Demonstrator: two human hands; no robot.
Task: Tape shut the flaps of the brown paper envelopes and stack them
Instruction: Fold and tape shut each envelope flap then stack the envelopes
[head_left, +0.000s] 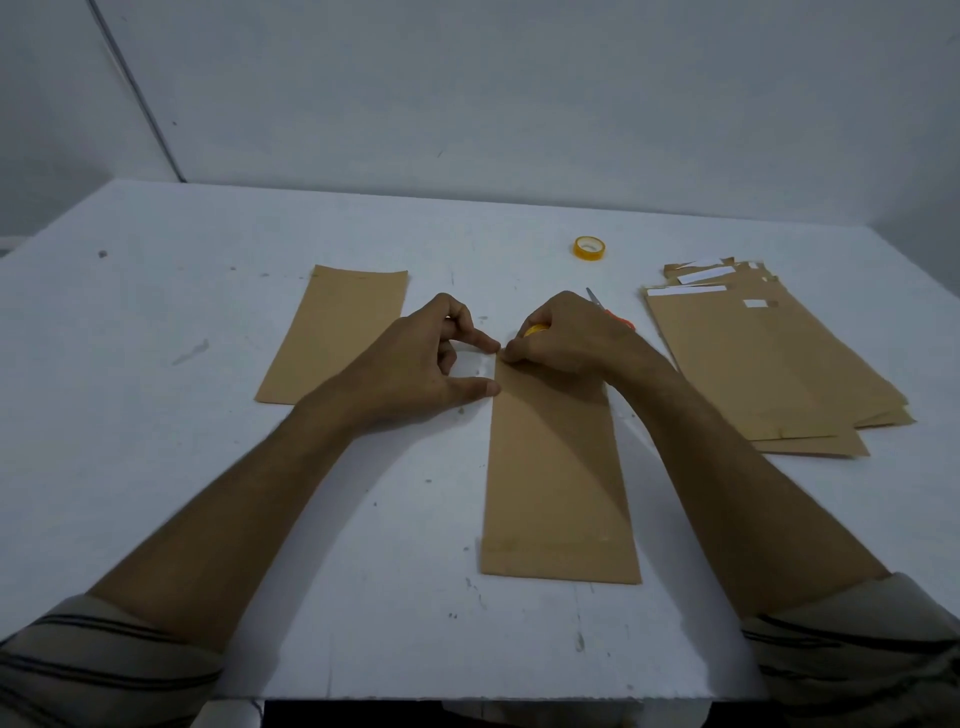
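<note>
Brown envelope, far end under right grip holding tape, left grip alongside

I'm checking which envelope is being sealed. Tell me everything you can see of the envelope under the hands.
The envelope is long, narrow, plain brown paper, lying flat on the white table, lengthwise away from the person. A folded seam band crosses its near end. Its far end is hidden under the right hand, which grips a yellow tape roll. The left hand touches its far left edge with thumb and forefinger tips.
</note>
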